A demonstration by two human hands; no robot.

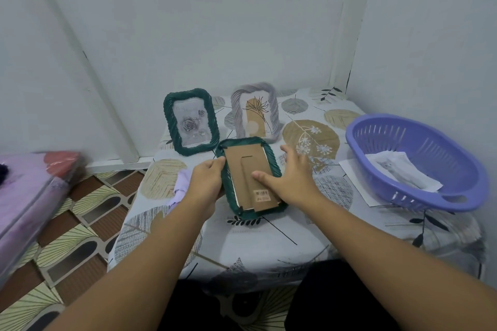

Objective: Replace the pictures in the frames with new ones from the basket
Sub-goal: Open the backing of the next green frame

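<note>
A dark green frame [243,145] lies face down mid-table, its brown cardboard back [246,169] with the stand flap facing up. My left hand [205,183] grips the frame's left edge. My right hand [290,177] rests on the frame's right side, fingers spread, thumb pressing the cardboard back. Behind it a second green frame [191,121] with a rose picture stands upright, and a pale lilac frame [255,113] with a plant drawing stands beside it. The purple basket [403,193] on the right holds pictures [398,172].
A lilac cloth [181,183] lies under my left hand. A white sheet [355,174] pokes out beneath the basket. The table [269,236] has a leaf-patterned cover and stands in a wall corner. A pink bundle [35,183] lies at the left over a tiled floor.
</note>
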